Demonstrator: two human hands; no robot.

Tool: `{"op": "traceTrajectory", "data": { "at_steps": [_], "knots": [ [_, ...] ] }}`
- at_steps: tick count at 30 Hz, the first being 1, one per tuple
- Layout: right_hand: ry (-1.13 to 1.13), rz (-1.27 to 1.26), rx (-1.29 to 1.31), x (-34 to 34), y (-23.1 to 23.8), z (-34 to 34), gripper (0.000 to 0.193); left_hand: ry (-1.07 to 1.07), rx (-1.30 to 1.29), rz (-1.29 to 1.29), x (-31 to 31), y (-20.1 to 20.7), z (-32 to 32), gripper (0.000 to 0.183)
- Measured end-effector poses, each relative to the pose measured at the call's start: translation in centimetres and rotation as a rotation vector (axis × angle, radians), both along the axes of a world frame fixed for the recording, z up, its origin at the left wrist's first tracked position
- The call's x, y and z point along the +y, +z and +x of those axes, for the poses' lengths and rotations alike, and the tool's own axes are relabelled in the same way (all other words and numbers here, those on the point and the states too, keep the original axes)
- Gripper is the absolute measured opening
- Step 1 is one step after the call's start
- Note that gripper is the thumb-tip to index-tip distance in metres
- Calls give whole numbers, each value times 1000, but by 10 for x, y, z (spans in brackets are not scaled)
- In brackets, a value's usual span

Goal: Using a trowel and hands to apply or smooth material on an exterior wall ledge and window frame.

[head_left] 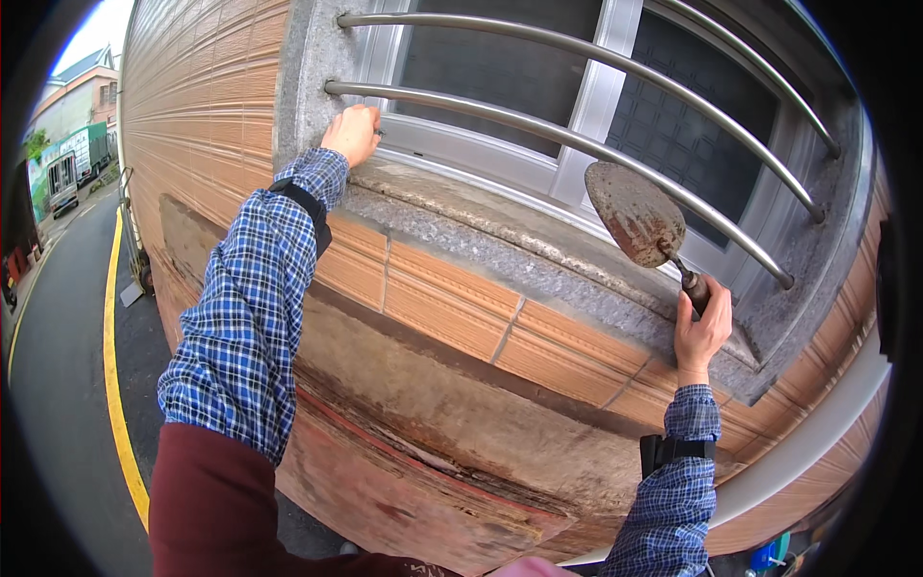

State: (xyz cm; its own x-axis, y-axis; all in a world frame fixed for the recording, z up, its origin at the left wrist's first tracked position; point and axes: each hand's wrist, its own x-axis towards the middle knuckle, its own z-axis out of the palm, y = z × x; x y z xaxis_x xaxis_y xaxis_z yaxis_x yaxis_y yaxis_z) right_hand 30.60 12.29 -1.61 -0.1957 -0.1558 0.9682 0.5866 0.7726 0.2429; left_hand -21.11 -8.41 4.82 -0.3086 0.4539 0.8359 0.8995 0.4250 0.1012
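Note:
My right hand (pixel 704 322) is wrapped round the handle of a trowel (pixel 635 207). Its rusty, stained blade points up and to the left, in front of the lowest window bar (pixel 538 127). My left hand (pixel 353 135) is up at the left end of the granite window sill (pixel 481 245), below that bar and beside the stone jamb (pixel 312 115). Its fingers are curled in toward the window frame (pixel 471 142); what they hold, if anything, is hidden.
Several metal bars cross the sliding window (pixel 481 72). Orange-brown tiles (pixel 442 288) cover the wall around it. Weathered boards (pixel 413 471) stand below, and a pale pipe (pixel 817 452) runs at the right. A road with a yellow line (pixel 115 385) and parked trucks (pixel 88 154) lie left.

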Motion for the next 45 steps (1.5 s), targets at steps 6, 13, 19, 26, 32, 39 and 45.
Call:
{"op": "traceTrajectory", "data": {
  "at_steps": [6, 13, 19, 26, 32, 39, 45],
  "knots": [
    [6, -18, -19, -2, -2, -2, 38, 203, -117, -260, 35, -6, -16, 11],
    [-7, 6, -9, -3, 1, 2, 39, -146, 58, -541, 74, 19, 77, 5],
    [13, -2, -26, 0, 0, 3, 39, -595, 3, -441, 91, 11, 105, 5],
    [25, 23, -1, -3, 2, 2, 41, -18, 14, -422, 63, 6, 40, 9],
    [69, 1, 20, -2, 0, 0, 40, -561, 68, -467, 102, 12, 134, 4],
    [90, 18, 4, -1, -1, 3, 41, -81, 61, -411, 73, 4, 70, 3],
    [105, -12, 72, -1, -1, 0, 41, -585, 114, -402, 105, 8, 128, 5]
  ]
}}
